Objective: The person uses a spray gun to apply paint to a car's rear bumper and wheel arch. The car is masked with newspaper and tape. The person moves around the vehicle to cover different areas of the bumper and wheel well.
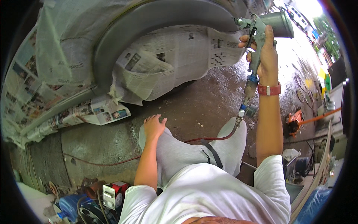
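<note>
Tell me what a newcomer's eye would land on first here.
The grey car wheel arch at the top, masked all round with newspaper. Next, the spray gun raised in the right hand at upper right, its red hose trailing down. The left hand rests on the knee, centre.

Fender (pixel 123 33) grey, above black-and-white printed newspaper (pixel 175 56). Spray gun (pixel 261 28) silver-grey, right of fender; hose (pixel 209 139) red; wristband (pixel 269 90) red.

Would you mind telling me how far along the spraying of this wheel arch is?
Masking looks done: newspaper covers the wheel opening and surrounding body. The right hand holds the spray gun up by the grey wheel arch; the left hand rests on the knee. How much coating remains, I cannot tell.
</note>
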The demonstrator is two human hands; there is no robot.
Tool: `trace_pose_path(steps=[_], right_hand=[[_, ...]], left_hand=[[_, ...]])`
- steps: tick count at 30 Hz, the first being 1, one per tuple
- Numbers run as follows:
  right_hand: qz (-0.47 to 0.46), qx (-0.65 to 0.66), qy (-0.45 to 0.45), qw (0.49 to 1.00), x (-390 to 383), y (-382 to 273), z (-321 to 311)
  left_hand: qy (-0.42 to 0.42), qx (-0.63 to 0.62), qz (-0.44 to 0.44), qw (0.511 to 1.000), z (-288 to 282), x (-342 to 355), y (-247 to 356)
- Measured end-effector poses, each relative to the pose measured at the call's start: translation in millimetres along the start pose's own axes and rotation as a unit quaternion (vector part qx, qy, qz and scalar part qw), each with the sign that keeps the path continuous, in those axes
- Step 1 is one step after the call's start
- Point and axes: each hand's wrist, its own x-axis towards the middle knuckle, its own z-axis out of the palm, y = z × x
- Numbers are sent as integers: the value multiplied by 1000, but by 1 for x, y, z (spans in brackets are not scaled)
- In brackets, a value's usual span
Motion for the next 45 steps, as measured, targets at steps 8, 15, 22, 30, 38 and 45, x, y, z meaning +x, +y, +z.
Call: trace_pose_path(steps=[8,15,22,30,38,45], right_hand=[[35,4,115,993,31,46,-80],[55,-16,159,986,6,87,-70],[-46,32,-42,998,-67,132,-4],[-43,3,33,998,-34,179,-45],[-36,-31,162,986,15,179,-100],[-24,7,119,993,11,186,-106]], left_hand=[[-1,9,12,1000,-2,0,10],[-2,24,9,1000,-4,-1,17],[-9,48,16,999,0,-1,22],[-1,66,-4,998,-13,-16,34],[8,79,11,997,-18,-25,40],[3,93,25,995,-16,-26,49]])
